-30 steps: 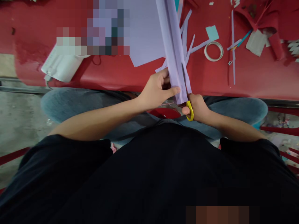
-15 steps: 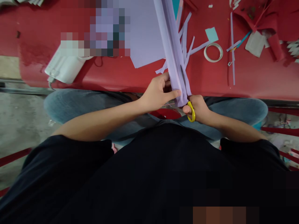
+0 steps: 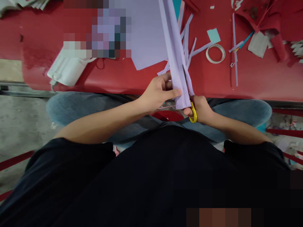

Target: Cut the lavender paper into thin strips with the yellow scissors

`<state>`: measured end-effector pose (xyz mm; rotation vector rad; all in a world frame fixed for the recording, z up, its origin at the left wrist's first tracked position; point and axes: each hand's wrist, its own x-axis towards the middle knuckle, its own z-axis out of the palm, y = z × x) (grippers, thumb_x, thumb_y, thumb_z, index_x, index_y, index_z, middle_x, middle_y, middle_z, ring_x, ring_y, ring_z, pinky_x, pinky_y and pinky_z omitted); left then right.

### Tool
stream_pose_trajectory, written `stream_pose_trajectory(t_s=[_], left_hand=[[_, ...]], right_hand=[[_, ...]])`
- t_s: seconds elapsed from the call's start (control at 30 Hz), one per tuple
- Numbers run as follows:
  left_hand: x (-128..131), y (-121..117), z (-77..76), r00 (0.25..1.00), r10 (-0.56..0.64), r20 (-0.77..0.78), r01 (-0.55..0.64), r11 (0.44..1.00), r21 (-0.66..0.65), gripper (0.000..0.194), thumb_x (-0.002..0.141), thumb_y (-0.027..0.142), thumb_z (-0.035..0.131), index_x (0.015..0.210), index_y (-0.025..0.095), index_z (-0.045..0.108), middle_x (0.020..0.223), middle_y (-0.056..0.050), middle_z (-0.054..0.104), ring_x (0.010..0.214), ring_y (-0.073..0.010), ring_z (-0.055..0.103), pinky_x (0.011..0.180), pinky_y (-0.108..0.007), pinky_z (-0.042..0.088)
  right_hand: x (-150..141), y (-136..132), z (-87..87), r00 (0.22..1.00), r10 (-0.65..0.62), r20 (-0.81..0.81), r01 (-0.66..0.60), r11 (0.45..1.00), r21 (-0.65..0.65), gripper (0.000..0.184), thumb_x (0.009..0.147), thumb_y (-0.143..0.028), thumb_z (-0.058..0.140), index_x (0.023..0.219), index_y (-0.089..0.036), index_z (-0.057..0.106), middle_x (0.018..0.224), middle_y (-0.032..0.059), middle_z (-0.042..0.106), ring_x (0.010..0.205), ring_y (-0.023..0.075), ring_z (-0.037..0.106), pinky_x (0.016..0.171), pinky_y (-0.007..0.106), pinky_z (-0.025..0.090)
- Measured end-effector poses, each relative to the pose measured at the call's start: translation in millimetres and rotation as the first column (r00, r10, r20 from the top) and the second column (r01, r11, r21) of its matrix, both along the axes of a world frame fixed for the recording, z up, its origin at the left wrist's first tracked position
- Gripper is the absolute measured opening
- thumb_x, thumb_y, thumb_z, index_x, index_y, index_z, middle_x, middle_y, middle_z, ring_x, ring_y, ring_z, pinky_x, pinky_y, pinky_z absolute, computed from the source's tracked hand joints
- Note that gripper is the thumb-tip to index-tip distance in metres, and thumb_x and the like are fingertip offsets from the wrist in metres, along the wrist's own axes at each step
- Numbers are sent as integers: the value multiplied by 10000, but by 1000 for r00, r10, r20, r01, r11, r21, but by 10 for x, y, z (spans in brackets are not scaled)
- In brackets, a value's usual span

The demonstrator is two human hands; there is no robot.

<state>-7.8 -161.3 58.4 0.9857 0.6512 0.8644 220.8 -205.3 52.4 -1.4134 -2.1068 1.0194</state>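
A long folded strip of lilac paper [image 3: 176, 56] slants from the top of the view down past the table's front edge. My left hand [image 3: 159, 93] grips its near end from the left, thumb on top and fingers beneath. In my right hand [image 3: 201, 107] is a pair of yellow-handled scissors [image 3: 193, 113], with the thumb through one loop. The dark blades lie along the strip's right side, between it and a narrow sliver of paper [image 3: 188, 82]. My right fingers are partly hidden behind the handle and the paper.
On the red table [image 3: 113, 78] lie a large lilac sheet [image 3: 146, 41], several lilac offcuts [image 3: 187, 41], a roll of tape [image 3: 215, 53] and a light blue paper square [image 3: 213, 35]. A white power bank [image 3: 68, 69] with a cable sits at the left. Crumpled red material [image 3: 276, 44] is at the right.
The near end of the lilac strip has tilted slightly and looks flatter. Both hands keep their hold, with only a small shift.
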Motion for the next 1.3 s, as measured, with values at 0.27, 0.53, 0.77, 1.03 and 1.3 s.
stream_pose_trajectory(t_s=[0.27,0.53,0.77,1.03,1.3], left_hand=[[18,-27,-77,999,43,8,-43,997,-63,576,766,367,966,1141,252,544,914,4,791,804,-226,815,695,-348,666],[23,113,-64,983,181,-2,-181,981,-63,368,861,532,860,991,226,702,853,-13,744,685,-163,728,555,-293,599],[-20,170,-83,979,203,-15,-201,978,57,285,868,456,891,968,218,770,816,-16,751,675,-145,702,570,-271,587],[4,104,10,994,109,-23,-107,992,72,297,860,418,913,907,168,760,819,-33,769,660,-131,712,545,-233,574],[-13,34,114,992,97,-86,-94,995,39,157,917,243,857,915,134,744,809,-30,748,638,-99,682,546,-205,555]], right_hand=[[-72,-30,16,992,-36,-118,14,984,-178,736,717,-881,829,842,-179,645,666,17,626,615,152,552,549,289,369],[-33,-60,-97,999,28,34,-27,999,-31,236,844,-412,759,802,-193,683,753,74,751,669,208,689,601,295,449],[-76,-86,-62,999,-7,-34,6,1000,-29,308,781,-461,792,731,-203,632,658,23,683,586,166,617,562,286,440],[-93,-86,-38,992,-48,-118,32,990,-136,649,683,-673,912,1040,-193,660,811,30,752,635,175,659,565,288,508],[-19,-104,-53,1000,-2,8,2,999,-44,415,694,-392,825,1044,-211,695,740,10,727,641,222,685,626,330,499]])
